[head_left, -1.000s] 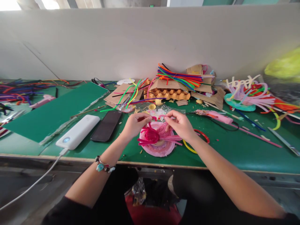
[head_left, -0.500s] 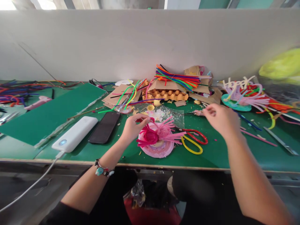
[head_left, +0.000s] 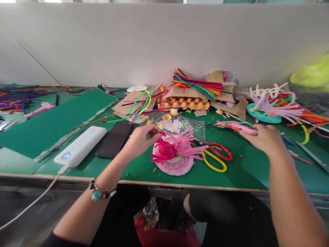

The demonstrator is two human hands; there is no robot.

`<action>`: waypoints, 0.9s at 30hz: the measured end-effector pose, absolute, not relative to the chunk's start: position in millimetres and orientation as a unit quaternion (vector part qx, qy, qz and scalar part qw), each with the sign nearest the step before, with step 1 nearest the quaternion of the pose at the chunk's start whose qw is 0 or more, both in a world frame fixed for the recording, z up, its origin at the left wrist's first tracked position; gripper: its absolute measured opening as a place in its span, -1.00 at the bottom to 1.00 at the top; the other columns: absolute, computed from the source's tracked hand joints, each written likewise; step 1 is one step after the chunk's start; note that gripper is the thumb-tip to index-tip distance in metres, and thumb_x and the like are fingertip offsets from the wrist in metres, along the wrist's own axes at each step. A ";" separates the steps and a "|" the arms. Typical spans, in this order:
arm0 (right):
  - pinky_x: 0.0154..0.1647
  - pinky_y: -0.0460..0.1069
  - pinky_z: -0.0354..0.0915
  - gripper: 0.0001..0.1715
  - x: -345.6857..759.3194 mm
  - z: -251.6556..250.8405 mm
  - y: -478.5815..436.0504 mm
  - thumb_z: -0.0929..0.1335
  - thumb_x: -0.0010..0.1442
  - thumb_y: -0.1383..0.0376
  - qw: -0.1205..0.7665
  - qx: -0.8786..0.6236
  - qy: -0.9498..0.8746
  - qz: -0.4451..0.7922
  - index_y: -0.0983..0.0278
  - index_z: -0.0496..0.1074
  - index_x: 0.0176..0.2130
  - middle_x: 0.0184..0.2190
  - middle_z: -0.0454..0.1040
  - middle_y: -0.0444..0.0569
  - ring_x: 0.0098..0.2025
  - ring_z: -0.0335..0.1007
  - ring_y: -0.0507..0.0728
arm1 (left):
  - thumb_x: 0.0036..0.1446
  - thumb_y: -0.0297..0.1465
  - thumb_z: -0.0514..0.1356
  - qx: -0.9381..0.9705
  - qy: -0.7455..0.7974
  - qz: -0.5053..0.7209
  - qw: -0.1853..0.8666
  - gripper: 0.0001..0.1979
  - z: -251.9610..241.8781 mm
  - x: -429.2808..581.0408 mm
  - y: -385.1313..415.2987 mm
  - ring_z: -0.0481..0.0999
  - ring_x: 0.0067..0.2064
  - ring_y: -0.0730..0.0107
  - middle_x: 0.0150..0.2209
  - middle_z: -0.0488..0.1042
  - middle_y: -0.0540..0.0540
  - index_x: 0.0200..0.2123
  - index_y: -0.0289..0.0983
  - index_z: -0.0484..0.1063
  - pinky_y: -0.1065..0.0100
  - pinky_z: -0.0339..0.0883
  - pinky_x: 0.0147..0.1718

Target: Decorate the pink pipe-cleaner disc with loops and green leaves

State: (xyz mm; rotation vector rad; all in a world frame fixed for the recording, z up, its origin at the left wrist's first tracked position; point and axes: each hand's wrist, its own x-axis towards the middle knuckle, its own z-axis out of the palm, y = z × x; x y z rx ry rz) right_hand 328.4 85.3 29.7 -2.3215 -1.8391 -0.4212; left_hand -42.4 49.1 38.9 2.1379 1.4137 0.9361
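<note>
Left hand point(head_left: 146, 137): pinching a hot-pink pipe cleaner point(head_left: 162, 133)
Right hand point(head_left: 262, 136): wrapped round one end of the pink glue gun point(head_left: 241, 128)
Round pink craft point(head_left: 177, 169): chilling on the bench point(head_left: 144, 166), right by the scissors point(head_left: 229, 156)

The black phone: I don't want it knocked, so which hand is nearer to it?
Left. The left hand is just to the right of the black phone; the right hand is much farther to the right, at the pink tool.
</note>
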 end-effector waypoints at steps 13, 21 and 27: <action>-0.49 0.07 0.15 -0.57 294.9 29.8 101.3 0.24 0.08 0.13 0.020 -0.790 -0.601 -0.118 0.45 0.38 -0.24 -0.33 0.45 0.40 -0.29 0.40 0.40 | -0.04 -0.41 0.13 0.740 0.501 0.369 0.255 -0.92 36.5 -45.9 51.8 0.33 -0.47 0.50 -0.50 0.43 0.03 -0.46 -0.27 0.40 0.47 0.19 -0.46; -0.40 0.04 0.18 -0.53 296.1 46.9 90.8 0.16 0.14 0.13 -0.020 -0.798 -0.598 -0.073 0.44 0.43 -0.29 -0.27 0.47 0.34 -0.25 0.41 0.34 | -0.02 -0.42 0.13 0.740 0.521 0.349 0.242 -0.93 40.1 -43.8 47.8 0.35 -0.45 0.49 -0.50 0.46 0.04 -0.46 -0.27 0.42 0.48 0.20 -0.44; -0.37 0.03 0.14 -0.55 275.8 82.5 73.7 0.12 0.19 0.17 0.068 -0.822 -0.547 -0.141 0.48 0.33 -0.18 -0.28 0.44 0.36 -0.24 0.38 0.30 | -0.01 -0.43 0.13 0.723 0.523 0.361 0.272 -0.92 37.8 -44.0 50.8 0.30 -0.51 0.54 -0.54 0.43 0.06 -0.48 -0.29 0.40 0.50 0.18 -0.49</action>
